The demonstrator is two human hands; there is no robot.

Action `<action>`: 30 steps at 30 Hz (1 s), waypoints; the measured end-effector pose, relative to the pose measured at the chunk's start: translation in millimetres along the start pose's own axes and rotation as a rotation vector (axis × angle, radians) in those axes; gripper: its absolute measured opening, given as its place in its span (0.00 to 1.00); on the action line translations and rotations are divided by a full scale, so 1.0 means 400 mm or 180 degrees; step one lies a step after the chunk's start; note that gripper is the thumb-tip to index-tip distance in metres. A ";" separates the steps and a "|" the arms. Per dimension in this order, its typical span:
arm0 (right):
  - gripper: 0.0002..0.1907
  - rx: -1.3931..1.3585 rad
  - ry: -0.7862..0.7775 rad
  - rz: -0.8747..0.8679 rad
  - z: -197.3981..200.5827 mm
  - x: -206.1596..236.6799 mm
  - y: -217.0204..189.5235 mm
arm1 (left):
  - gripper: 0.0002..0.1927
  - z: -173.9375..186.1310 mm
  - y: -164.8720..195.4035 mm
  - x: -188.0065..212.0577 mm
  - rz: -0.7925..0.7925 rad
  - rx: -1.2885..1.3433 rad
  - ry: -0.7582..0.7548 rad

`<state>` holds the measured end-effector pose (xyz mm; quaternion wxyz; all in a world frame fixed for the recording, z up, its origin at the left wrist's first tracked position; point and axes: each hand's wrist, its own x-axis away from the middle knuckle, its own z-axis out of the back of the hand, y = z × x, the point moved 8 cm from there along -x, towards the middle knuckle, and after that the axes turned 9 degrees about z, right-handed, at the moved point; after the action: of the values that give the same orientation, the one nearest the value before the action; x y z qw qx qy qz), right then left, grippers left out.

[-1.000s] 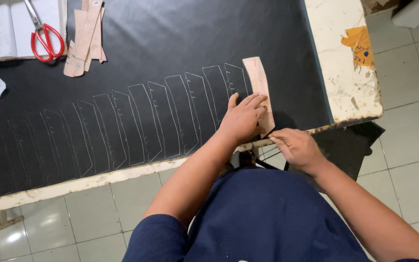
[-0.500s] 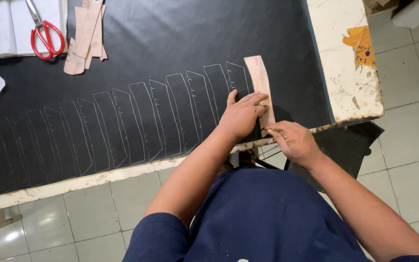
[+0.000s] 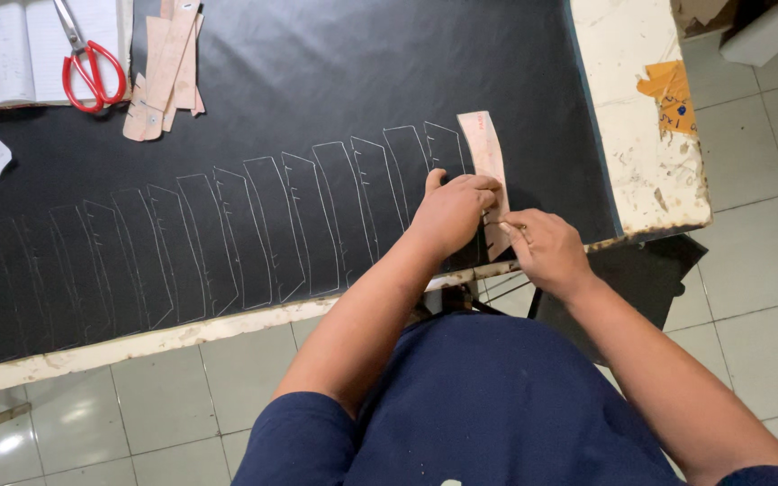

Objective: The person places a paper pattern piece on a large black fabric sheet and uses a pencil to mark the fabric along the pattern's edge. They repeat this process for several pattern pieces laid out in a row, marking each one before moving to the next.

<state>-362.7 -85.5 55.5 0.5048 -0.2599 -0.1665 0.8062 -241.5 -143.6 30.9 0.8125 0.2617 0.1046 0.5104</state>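
Setting: a small pattern-cutting workshop. Evidence centred on a worn work table (image 3: 641, 135) with a chipped, stained white top, standing on a pale tiled floor (image 3: 758, 270). A black sheet (image 3: 317, 90) covered most of the table and bore a row of traced pattern outlines (image 3: 263, 225). At the table's far left lay red-handled scissors (image 3: 92, 67), beside them a stack of tan card templates (image 3: 168, 67), and an open notebook (image 3: 11, 54) at the corner.
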 end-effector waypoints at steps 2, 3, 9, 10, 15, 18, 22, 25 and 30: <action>0.10 -0.0067 -0.0016 -0.0115 -0.003 -0.004 0.006 | 0.15 0.008 -0.001 -0.002 0.0003 0.0026 0.0045; 0.10 -0.0159 -0.0046 -0.0181 -0.005 -0.004 0.008 | 0.15 0.009 0.000 -0.003 0.0007 0.0035 0.0061; 0.10 -0.0286 -0.0004 -0.0135 -0.008 -0.021 0.002 | 0.14 0.000 -0.006 -0.004 0.0068 0.0056 -0.0106; 0.10 -0.0174 0.0036 -0.0046 -0.007 -0.026 -0.001 | 0.15 -0.001 -0.009 -0.003 0.0077 0.0056 -0.0114; 0.09 -0.0401 0.0195 -0.0408 -0.009 0.000 0.041 | 0.18 -0.008 -0.009 0.007 0.0023 0.0063 -0.0017; 0.11 -0.1052 0.0060 -0.1703 -0.049 0.051 0.139 | 0.19 -0.009 0.007 0.023 -0.0155 -0.0068 0.0277; 0.13 -0.2377 0.0134 -0.2369 -0.108 0.103 0.191 | 0.16 -0.062 -0.029 0.065 0.0753 0.0572 0.0245; 0.15 -0.3034 0.0265 -0.2746 -0.130 0.142 0.202 | 0.18 -0.112 -0.074 0.087 0.1774 0.2357 0.0570; 0.15 -0.3439 0.0132 -0.2682 -0.120 0.159 0.198 | 0.24 -0.147 -0.079 0.055 0.2140 0.2794 0.0381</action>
<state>-414.7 -62.3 -41.5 0.5780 -0.4037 -0.6225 0.3397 -232.8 -116.3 -33.2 0.4123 0.5651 0.2642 0.6640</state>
